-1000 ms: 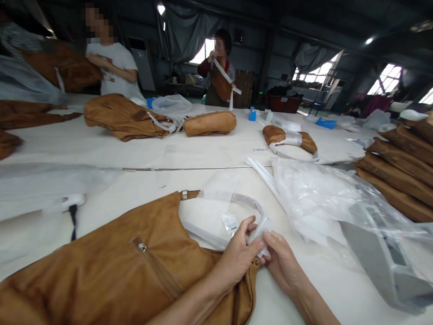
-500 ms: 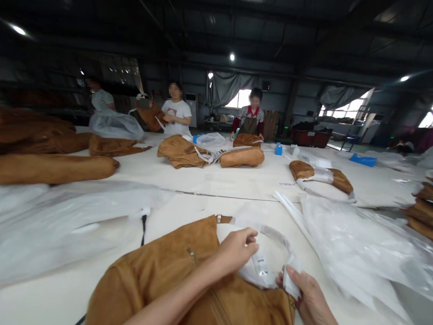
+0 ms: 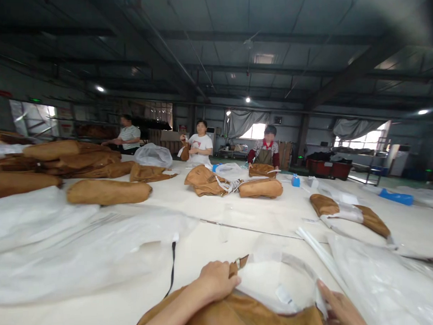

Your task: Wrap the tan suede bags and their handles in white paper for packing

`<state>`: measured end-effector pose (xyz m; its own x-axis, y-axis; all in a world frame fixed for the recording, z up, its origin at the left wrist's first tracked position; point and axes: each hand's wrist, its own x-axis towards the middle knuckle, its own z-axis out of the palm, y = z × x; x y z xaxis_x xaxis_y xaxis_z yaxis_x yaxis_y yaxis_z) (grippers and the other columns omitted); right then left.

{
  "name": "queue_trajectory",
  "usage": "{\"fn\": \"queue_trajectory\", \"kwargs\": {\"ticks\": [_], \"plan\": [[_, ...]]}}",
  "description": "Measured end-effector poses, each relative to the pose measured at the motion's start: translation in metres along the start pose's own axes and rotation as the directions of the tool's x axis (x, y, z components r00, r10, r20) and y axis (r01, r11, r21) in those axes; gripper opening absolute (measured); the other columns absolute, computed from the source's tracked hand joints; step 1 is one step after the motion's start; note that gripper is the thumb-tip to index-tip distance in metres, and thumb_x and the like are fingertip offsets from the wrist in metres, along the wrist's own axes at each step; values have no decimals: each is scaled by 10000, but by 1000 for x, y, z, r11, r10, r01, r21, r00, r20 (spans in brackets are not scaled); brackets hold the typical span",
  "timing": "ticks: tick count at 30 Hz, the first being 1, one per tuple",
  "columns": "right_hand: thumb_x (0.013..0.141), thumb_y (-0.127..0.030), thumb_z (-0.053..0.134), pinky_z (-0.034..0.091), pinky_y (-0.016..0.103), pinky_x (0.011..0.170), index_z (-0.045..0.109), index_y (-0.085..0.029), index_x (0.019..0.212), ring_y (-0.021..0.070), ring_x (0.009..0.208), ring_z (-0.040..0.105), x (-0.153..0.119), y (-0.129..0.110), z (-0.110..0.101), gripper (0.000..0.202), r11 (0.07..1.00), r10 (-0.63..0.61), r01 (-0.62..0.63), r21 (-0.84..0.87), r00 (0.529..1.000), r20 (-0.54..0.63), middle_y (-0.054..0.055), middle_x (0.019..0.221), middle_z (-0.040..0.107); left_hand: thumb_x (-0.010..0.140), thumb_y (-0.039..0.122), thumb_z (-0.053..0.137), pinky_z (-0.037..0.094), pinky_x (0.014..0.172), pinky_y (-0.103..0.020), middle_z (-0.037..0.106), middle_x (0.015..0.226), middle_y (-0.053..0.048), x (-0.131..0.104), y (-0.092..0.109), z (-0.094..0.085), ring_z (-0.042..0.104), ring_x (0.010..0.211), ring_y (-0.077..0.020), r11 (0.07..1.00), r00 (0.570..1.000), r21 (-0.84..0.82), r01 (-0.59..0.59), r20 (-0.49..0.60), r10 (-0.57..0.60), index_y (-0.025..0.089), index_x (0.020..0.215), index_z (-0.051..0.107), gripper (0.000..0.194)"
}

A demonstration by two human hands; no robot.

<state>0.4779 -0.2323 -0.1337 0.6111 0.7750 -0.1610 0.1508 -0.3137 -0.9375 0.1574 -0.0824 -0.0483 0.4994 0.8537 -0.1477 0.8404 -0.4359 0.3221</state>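
Note:
A brown leather handbag point(image 3: 243, 313) lies before me, its lower part cut off by the frame's bottom edge. Its handle point(image 3: 302, 264), wrapped in whitish film, arches up from the top. My left hand point(image 3: 218, 279) is closed around the handle's left end, beside a small metal buckle and a brown tab. With thumb and fingers, my right hand point(image 3: 338, 304) grips the wrapped handle low at its right end; some of its fingers are hidden. A pale label point(image 3: 285, 294) lies inside the loop, over clear plastic.
Clear plastic bags point(image 3: 387, 275) spread at right, more plastic sheets point(image 3: 81, 252) at left. A black strap point(image 3: 173, 261) lies left of the handbag. Brown bags, including a wrapped one point(image 3: 326, 205), lie across the white table point(image 3: 212, 248). Several co-workers point(image 3: 200, 144) are at the far side.
My left hand has moved left from within the handle's loop and closed around its buckle end. My right hand stays at the right end. The view has tilted upward, so the handbag sits lower.

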Motion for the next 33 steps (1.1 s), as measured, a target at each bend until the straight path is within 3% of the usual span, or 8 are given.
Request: {"fn": "queue_trajectory", "kwargs": {"ticks": [3,4,8,11,16,20,28,33], "plan": [[654,-648,597,459,488,951,641,-206,752,376,1007,647,-31,-25,2,455,926,-250,163,-339,941,-229,174,952,696,877,548,461,503,935,-463,705,1134,-221,9,-1,-6,659,1095,-356,998,999,-43,36,28,-35,122,1011,728,521],[710,-616,560,441,483,983,671,-184,899,361,1051,638,-45,-35,9,485,888,-341,242,-392,917,-207,185,1099,681,891,563,468,495,946,-461,697,1152,-220,16,-1,-8,654,1105,-341,997,998,-63,45,39,-42,115,1025,718,530],[889,-498,520,419,405,1033,653,-233,1152,286,1160,600,-99,-69,57,397,805,-460,487,-338,873,161,99,1219,665,909,589,543,487,960,-461,693,1131,-116,56,0,-5,649,1061,-256,985,993,-159,62,110,-45,131,1070,668,502],[963,-437,455,446,419,994,648,-227,1173,284,1123,603,-114,-82,90,354,740,-450,568,-360,816,362,108,1176,672,912,523,597,514,903,-432,690,1029,-72,75,4,-2,655,966,-223,974,986,-209,87,158,-54,133,1005,658,405],[1017,-460,337,310,527,1134,503,-84,1402,346,1391,400,-84,-91,113,563,649,-367,563,-511,821,438,225,1485,454,874,410,674,522,777,-351,653,819,-18,86,7,-3,633,780,-175,933,978,-335,131,196,-67,125,822,632,293],[1020,-521,291,166,659,1150,414,-144,1479,350,1498,183,-56,-86,123,607,651,-204,480,-588,856,474,177,1597,284,796,403,696,502,699,-304,630,698,-4,88,2,-3,612,695,-170,836,972,-529,148,232,-25,147,712,601,286],[1029,-445,305,240,637,1118,530,-202,1340,311,1397,388,-41,-60,141,454,620,-236,452,-642,887,397,143,1474,487,723,649,591,557,644,-330,675,702,-84,64,7,-22,663,673,-226,542,949,-812,218,305,74,181,666,551,472],[1010,-483,339,233,635,1120,443,-145,1406,318,1337,440,-42,-62,137,531,635,-279,458,-622,887,368,189,1419,512,659,551,747,476,536,-216,602,612,27,32,31,-44,568,546,-125,475,958,-872,116,225,180,186,741,529,433]]}}
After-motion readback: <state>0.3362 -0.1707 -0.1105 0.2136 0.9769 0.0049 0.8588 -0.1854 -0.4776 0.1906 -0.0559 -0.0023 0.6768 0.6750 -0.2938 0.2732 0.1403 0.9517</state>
